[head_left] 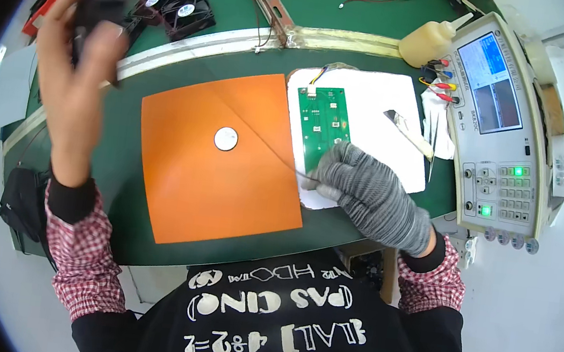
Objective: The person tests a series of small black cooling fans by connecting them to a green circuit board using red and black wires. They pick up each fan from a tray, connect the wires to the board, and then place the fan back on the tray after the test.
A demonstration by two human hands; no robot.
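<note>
My bare left hand is raised at the left, blurred by motion, its fingers closed round a dark, boxy cooling fan. My right hand wears a grey knitted glove and pinches the end of a thin dark cable at the lower edge of a green circuit board. The cable slants over the orange mat toward the upper left. On a white pad lies the board, with small parts and a connector with coloured wires at its top. My gloved fingers hide its lower right corner.
An orange mat bears a round white disc. Several black fans lie behind a pale rail. At right stand a test instrument with a lit screen, a squeeze bottle, a cutter knife and a white glove.
</note>
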